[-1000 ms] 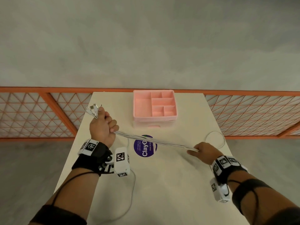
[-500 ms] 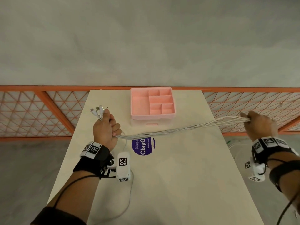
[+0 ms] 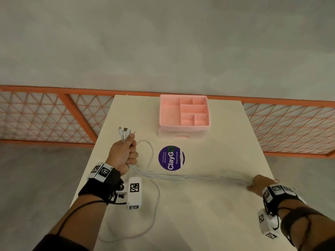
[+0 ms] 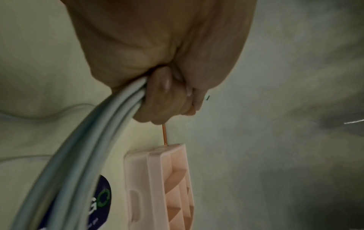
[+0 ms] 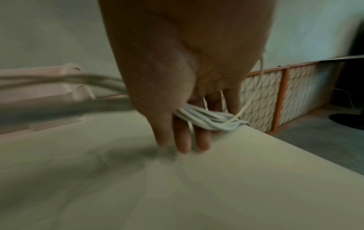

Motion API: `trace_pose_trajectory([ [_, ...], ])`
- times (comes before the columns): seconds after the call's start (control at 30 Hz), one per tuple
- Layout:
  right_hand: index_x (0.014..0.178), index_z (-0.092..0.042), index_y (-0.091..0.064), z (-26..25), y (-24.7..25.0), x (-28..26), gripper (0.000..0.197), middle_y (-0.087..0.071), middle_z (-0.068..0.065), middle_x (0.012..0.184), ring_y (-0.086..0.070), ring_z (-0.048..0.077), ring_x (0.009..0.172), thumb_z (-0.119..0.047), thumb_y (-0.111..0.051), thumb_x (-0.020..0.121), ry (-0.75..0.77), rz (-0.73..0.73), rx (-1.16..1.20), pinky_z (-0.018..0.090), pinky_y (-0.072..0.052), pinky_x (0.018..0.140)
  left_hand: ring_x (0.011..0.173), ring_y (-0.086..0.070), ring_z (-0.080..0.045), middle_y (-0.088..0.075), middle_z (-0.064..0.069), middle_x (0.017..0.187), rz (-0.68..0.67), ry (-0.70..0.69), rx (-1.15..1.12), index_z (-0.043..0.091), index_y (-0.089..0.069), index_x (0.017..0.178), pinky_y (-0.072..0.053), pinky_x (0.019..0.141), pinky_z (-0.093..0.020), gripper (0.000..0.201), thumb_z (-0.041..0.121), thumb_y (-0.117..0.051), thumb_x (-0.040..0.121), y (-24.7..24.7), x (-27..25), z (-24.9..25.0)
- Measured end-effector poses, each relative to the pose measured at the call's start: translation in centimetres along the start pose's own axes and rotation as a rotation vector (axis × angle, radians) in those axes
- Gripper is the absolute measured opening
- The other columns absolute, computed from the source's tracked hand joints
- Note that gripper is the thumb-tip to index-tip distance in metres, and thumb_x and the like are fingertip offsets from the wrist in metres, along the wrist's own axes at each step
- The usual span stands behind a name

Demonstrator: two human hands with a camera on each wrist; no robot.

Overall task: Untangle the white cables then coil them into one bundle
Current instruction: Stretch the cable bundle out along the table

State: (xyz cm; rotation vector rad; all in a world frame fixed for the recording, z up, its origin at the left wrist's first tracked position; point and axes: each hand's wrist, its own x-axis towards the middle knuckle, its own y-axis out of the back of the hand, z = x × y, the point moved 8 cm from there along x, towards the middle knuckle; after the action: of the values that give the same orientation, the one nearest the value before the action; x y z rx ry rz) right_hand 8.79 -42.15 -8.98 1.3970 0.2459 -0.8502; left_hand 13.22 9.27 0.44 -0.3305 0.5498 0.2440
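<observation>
Several white cables run as one strand low over the table from my left hand to my right hand. The left hand grips them in a fist, with the connector ends sticking up above it. In the left wrist view its curled fingers close round the cables. The right hand sits near the table's right edge. In the right wrist view the cables pass between its thumb and fingers, whose tips point down at the tabletop. One loose cable loops on the table by the left wrist.
A pink compartment organizer stands at the back middle of the cream table, with a round purple sticker in front of it. An orange mesh railing runs behind. The table's right edge is just beside my right hand.
My right hand first swung out past the table's right side, drawing the cables taut, then came down toward me to the right edge. The strand now sags low. The left hand has stayed put.
</observation>
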Motion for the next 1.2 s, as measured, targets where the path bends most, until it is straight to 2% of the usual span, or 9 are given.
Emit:
trace_pose_trajectory([
  [0.1,0.122,-0.017,-0.062,-3.5,0.3,-1.4,0.068,-0.064,0.0,0.124,-0.06,0.02,0.112,-0.056,-0.08,0.07,0.12,-0.163,-0.037,0.027,-0.045,0.091,0.037,-0.022,-0.007,-0.03,0.006,0.05,0.022,0.003,0.079,0.017,-0.048,0.07,-0.016,0.036,-0.016,0.038,0.039,-0.055,0.1,1.3,-0.3,-1.0],
  [0.23,0.132,-0.027,-0.051,-11.3,2.6,-4.0,0.094,-0.052,-0.008,0.129,-0.05,0.018,0.125,-0.08,-0.071,0.057,0.336,-0.23,0.039,0.039,-0.037,0.108,0.035,-0.024,-0.009,-0.032,0.005,0.048,0.039,0.027,0.185,0.015,-0.048,0.068,-0.018,0.037,-0.016,0.039,0.038,-0.056,0.099,3.1,-0.8,-3.6],
  [0.4,0.104,-0.018,-0.066,-23.9,4.6,-9.4,0.034,-0.065,0.0,0.106,-0.061,0.021,0.101,-0.049,-0.064,0.089,0.661,-0.043,0.326,0.034,-0.048,0.092,0.034,-0.025,-0.01,-0.032,0.005,0.047,0.029,0.109,0.193,0.014,-0.047,0.067,-0.021,0.038,-0.016,0.039,0.034,-0.058,0.099,4.6,-2.0,-7.2],
  [0.63,0.123,-0.005,-0.054,-33.1,-3.8,-13.9,0.052,-0.06,0.012,0.123,-0.059,0.03,0.115,-0.04,-0.069,0.087,0.654,-0.094,0.028,0.033,-0.046,0.089,0.037,-0.027,-0.012,-0.034,0.003,0.047,0.017,0.083,0.308,0.014,-0.047,0.068,-0.024,0.04,-0.019,0.036,0.029,-0.069,0.092,3.8,-4.1,-10.7],
  [0.7,0.116,-0.005,-0.058,-33.2,-4.5,-14.1,0.041,-0.064,0.014,0.121,-0.063,0.03,0.111,-0.028,-0.071,0.086,0.629,-0.124,0.076,0.032,-0.049,0.085,0.04,-0.029,-0.013,-0.037,0.001,0.05,0.013,0.058,0.307,0.012,-0.051,0.071,-0.025,0.041,-0.02,0.033,0.028,-0.071,0.091,3.7,-4.4,-10.9],
  [0.77,0.091,-0.009,-0.062,-33.1,-3.3,-14.0,0.015,-0.073,0.014,0.094,-0.07,0.027,0.084,-0.021,-0.069,0.084,0.623,-0.154,0.292,0.034,-0.054,0.073,0.043,-0.032,-0.015,-0.041,-0.002,0.055,0.031,0.013,0.288,0.011,-0.054,0.072,-0.026,0.041,-0.021,0.03,0.027,-0.071,0.091,3.9,-4.5,-10.3],
  [0.87,0.083,-0.007,-0.052,-32.2,0.4,-14.1,0.016,-0.067,0.01,0.058,-0.062,0.02,0.046,-0.012,-0.064,0.091,0.636,-0.253,0.813,0.03,-0.052,0.046,0.044,-0.035,-0.015,-0.062,-0.009,0.067,0.082,-0.068,0.235,0.006,-0.063,0.077,-0.029,0.041,-0.022,0.025,0.024,-0.07,0.092,3.8,-4.0,-8.7],
  [1.07,0.083,-0.003,-0.05,-30.6,8.8,-15.4,0.016,-0.067,0.022,0.068,-0.07,0.028,0.055,-0.006,-0.059,0.096,0.645,-0.345,1.559,0.03,-0.058,0.048,0.044,-0.027,-0.012,-0.071,-0.012,0.094,-0.085,-0.071,0.134,0.014,-0.075,0.089,-0.023,0.04,-0.018,0.015,0.029,-0.072,0.09,-0.5,-3.0,-6.4],
  [1.2,0.087,-0.005,-0.049,-27.1,12.7,-15.0,0.014,-0.065,0.017,0.069,-0.069,0.029,0.056,-0.009,-0.058,0.097,0.652,-0.181,1.772,0.032,-0.059,0.051,0.041,-0.026,-0.008,-0.075,-0.011,0.09,-0.218,-0.047,0.142,0.008,-0.071,0.099,-0.019,0.041,-0.017,0.022,0.03,-0.069,0.092,-3.0,-3.5,-6.3],
])
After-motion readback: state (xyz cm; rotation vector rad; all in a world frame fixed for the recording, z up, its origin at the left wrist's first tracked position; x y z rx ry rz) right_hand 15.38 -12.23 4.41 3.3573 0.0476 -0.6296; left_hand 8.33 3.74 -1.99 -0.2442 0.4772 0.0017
